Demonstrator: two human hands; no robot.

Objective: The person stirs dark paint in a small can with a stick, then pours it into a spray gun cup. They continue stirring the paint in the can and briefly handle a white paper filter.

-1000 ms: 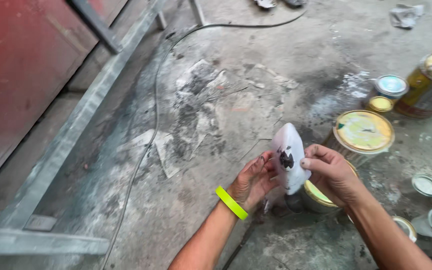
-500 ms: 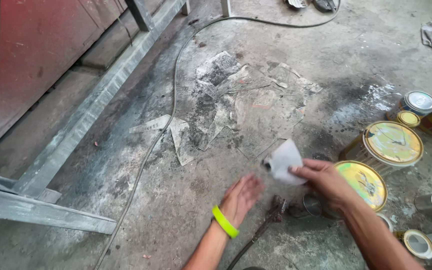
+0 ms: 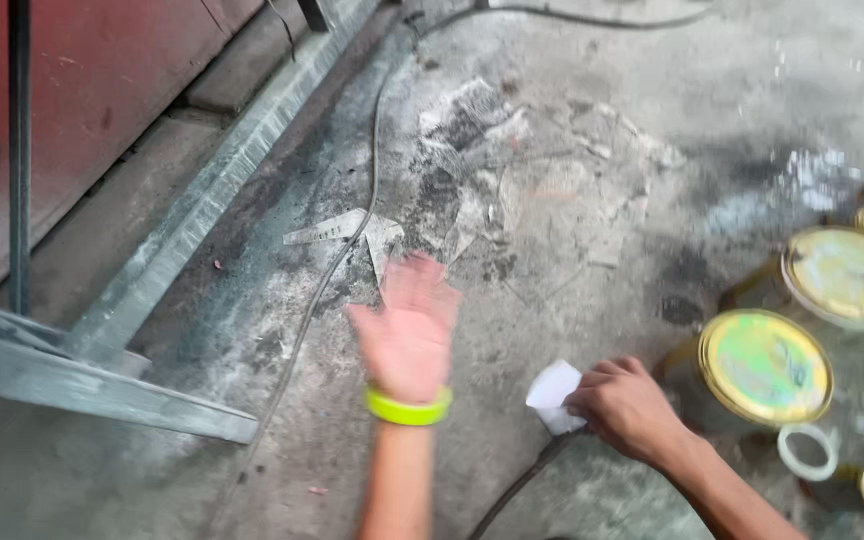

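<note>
Several paint cans stood unopened at three o'clock on the concrete floor (image 3: 592, 250), so whatever the work with them was, it looked barely begun: lids were still seated and nothing showed as poured or stirred. Largest in view was the red wall (image 3: 72, 110) at ten o'clock, with a grey metal frame (image 3: 102, 375) lying along its foot and a thin black cable (image 3: 347, 240) running down the floor from twelve o'clock toward six. A stained patch of torn paper scraps (image 3: 352, 230) lay near the middle.

Of the cans, the nearer green-lidded can (image 3: 764, 365) sat just beside the right hand, and the yellow-lidded can (image 3: 849, 275) stood behind it at two o'clock. Smaller loose lids (image 3: 807, 452) lay at four o'clock.

The right hand (image 3: 627, 405) was closed, fingers curled down and pinching a white piece of paper (image 3: 552, 390) against the floor at five o'clock from centre. The left hand (image 3: 407, 325), with a bright yellow-green wristband (image 3: 407, 408), was spread fully open, palm out, blurred with motion, lifted above the floor and holding nothing; it hung well apart from the paper.
</note>
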